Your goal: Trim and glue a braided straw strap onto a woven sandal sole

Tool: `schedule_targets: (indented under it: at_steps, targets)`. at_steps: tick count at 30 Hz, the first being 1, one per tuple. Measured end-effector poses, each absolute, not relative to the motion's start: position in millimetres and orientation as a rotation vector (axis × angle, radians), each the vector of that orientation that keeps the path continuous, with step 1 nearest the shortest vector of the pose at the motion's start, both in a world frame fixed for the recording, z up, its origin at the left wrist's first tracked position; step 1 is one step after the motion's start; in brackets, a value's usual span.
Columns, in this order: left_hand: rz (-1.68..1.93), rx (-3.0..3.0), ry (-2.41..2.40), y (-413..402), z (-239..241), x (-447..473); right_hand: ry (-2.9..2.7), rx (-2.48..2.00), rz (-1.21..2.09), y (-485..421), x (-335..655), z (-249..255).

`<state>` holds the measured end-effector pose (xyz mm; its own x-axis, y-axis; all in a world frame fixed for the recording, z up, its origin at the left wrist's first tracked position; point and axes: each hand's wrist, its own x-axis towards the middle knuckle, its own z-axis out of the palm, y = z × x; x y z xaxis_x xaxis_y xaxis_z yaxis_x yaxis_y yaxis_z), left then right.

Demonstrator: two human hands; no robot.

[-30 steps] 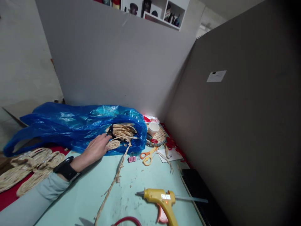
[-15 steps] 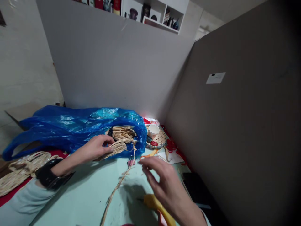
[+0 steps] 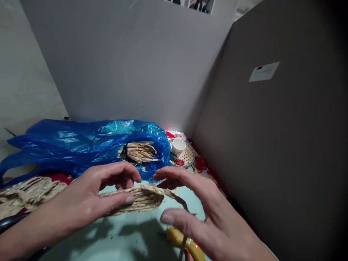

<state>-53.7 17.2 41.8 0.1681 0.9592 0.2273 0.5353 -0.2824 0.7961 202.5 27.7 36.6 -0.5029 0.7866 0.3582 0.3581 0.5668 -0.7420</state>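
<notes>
Left hand (image 3: pixel 89 197) pinches a flat coil of braided straw (image 3: pixel 136 198) btwn thumb & fingers, held just above the tabletop (image 3: pixel 122 239). Right hand (image 3: pixel 201 214) is open, fingers spread, at the coil's right end w/o gripping. Risk, imo: coil could unwind or its loose tail snag, since only one side is pinched. Hot glue gun (image 3: pixel 185 244) lies right under the right hand, burn hazard. Beyond both hands: blue plastic bag (image 3: pixel 81 141) w/ more straw, white cup (image 3: pixel 178 146).
</notes>
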Motion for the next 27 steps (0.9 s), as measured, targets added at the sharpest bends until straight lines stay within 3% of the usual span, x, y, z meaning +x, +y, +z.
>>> schedule_targets:
  at_steps: [5,19,27]
  targets:
    - [1.129,1.779,1.416,10,32,-58,-2.166,-0.842,0.716,33,194,20]
    - [1.191,1.676,1.624,9,27,-78,-1.868,-0.778,0.909,42,185,24]
    - [1.408,1.48,1.612,5,38,-63,-1.835,-0.757,1.006,38,185,25]
